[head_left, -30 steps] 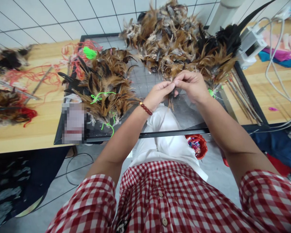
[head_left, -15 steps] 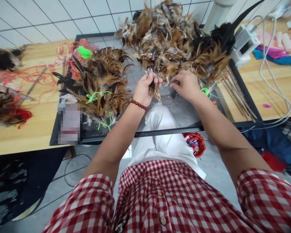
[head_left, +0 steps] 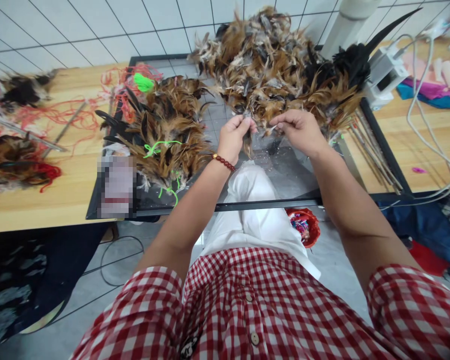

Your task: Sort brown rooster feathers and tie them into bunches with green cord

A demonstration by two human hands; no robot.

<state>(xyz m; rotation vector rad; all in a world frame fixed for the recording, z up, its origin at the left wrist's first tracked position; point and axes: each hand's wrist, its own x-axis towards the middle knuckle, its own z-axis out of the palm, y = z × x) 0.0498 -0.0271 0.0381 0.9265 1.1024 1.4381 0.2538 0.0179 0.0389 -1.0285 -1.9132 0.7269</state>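
My left hand [head_left: 234, 134] is closed in a pinch on a small bunch of brown and dark feathers [head_left: 247, 145], whose tips hang down below the fingers. Just to its right, my right hand [head_left: 299, 131] pinches a small pale feather [head_left: 270, 131] between thumb and fingertips. A large heap of loose brown, grey and white feathers [head_left: 258, 65] rises right behind both hands. Left of my left hand lies a second pile of brown feathers [head_left: 172, 120], with bright green string [head_left: 159, 148] across it.
Beneath the piles is a dark-framed glass tabletop [head_left: 262, 204]. Thin sticks [head_left: 375, 152] lie along its right side. A white power strip [head_left: 384, 70] with looping cables stands at the right back. Red string [head_left: 75, 115] and more feathers cover the left wooden table. A red basket [head_left: 310, 235] sits below.
My right hand has closed on a small pale feather at the heap's near edge. My left hand still grips its bunch. The whole view has shifted slightly.
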